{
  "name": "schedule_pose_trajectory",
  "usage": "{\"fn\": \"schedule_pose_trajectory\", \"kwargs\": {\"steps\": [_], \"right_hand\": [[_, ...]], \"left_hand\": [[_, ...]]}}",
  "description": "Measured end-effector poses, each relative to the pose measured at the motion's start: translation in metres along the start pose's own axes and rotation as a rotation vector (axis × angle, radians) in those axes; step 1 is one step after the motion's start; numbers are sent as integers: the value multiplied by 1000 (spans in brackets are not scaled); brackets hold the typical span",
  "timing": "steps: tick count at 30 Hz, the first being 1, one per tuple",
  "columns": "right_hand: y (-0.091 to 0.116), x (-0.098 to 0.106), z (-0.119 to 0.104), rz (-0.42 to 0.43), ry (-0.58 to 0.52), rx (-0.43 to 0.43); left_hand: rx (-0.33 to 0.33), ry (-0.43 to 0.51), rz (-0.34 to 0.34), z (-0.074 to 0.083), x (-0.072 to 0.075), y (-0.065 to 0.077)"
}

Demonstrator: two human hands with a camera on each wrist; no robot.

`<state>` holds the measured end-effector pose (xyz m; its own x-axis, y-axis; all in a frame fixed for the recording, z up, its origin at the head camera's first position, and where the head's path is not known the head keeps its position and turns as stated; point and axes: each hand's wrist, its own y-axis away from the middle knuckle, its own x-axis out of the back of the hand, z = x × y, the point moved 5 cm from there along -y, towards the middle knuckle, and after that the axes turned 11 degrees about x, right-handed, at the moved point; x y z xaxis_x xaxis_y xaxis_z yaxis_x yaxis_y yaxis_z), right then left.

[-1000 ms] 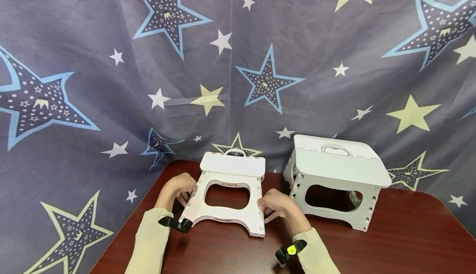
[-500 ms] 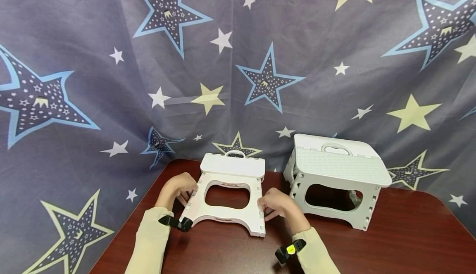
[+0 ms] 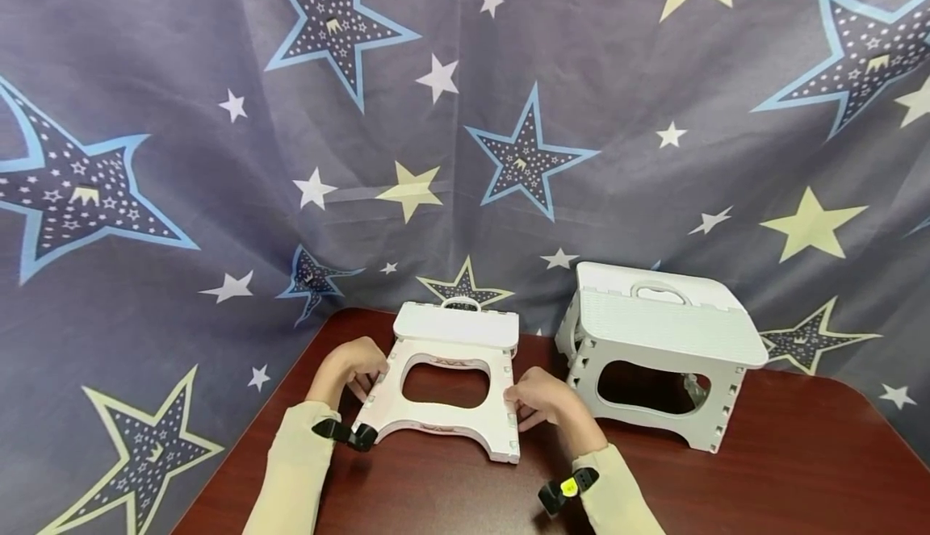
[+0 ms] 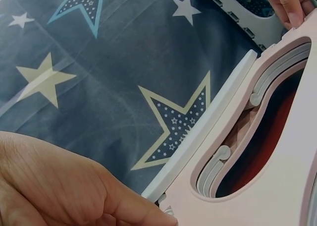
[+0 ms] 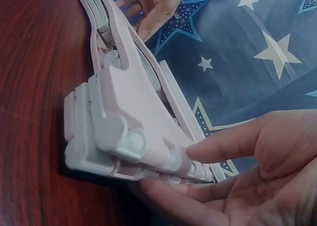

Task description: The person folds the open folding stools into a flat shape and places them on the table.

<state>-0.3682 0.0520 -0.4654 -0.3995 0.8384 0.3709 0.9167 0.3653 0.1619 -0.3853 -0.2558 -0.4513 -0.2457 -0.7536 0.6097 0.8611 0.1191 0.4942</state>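
Observation:
A pale pinkish-white folding step stool [image 3: 445, 417], folded flat, is held at a slope over the table, its white top panel [image 3: 456, 326] and carry handle at the far end. My left hand [image 3: 358, 364] grips its left side edge. On the right edge my right hand [image 3: 541, 394] has hold of it, the thumb on the upper face and fingers underneath in the right wrist view. Hinge knuckles [image 5: 173, 159] line that edge. Grey curved parts of the folded legs [image 4: 213, 169] show through the stool's oval opening in the left wrist view.
To the right stands a second, larger white folding stool [image 3: 664, 333], unfolded on its legs, with a textured top and a handle. Both are on a dark red wooden table [image 3: 799, 470]. A grey star-patterned cloth [image 3: 617, 220] hangs directly behind.

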Motion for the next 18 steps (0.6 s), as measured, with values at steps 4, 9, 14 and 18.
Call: {"fn": "schedule_pose_trajectory", "kwargs": {"steps": [4,9,14,18], "right_hand": [[0,-2,2,-29,-3,0],[-2,-1,-1,-54,22,-5],[-4,1,-4,-57,42,-23],[-5,3,-6,-64,58,-41]], "left_hand": [[20,8,-10,-5,-2,1],[20,-8,-25,-3,-1,1],[34,-26,-50,3,1,-2],[46,-42,-80,6,2,-5]]}}
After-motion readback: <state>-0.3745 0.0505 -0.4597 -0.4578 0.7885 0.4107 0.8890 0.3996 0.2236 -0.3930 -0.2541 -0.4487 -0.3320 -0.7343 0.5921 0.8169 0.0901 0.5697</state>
